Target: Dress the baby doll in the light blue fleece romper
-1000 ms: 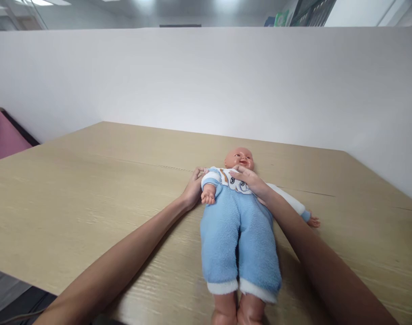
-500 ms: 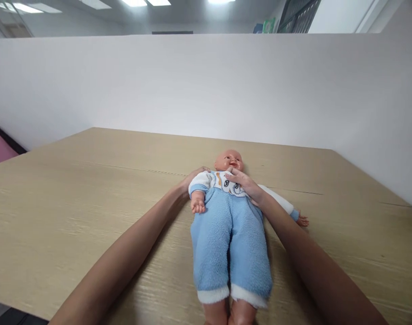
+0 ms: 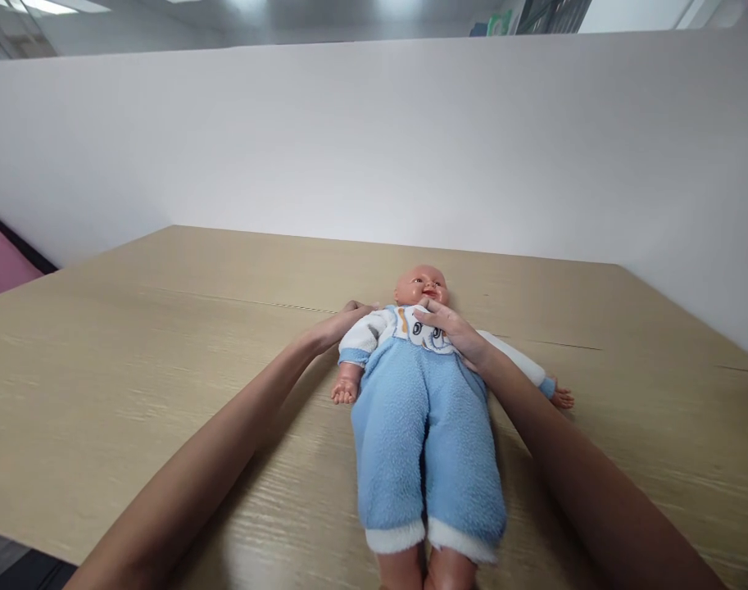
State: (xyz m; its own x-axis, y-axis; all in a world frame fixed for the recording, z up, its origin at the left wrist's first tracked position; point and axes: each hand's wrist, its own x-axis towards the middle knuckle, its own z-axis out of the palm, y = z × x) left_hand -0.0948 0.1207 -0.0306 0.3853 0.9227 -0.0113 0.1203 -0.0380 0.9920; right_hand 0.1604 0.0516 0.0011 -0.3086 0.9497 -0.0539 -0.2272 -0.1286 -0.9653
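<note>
A baby doll (image 3: 426,418) in a fluffy blue romper with white sleeves lies on its back on the wooden table (image 3: 133,360), head away from me. My left hand (image 3: 337,324) reaches behind the doll's shoulder on the left side, its fingers mostly hidden by the sleeve. Resting on the doll's chest just under the chin is my right hand (image 3: 453,332), its fingers pinched on the white collar. The doll's arm on the left lies lowered beside its body, and the other arm stretches out to the right under my forearm.
A white partition wall (image 3: 374,139) runs along the table's back and right sides. Something pink (image 3: 2,262) lies beyond the table's left edge. The table's near edge crosses the bottom left corner.
The doll's arm on the left has dropped from a raised, bent pose to lying beside its body. My left hand has slid further behind the shoulder. My right hand stays at the collar.
</note>
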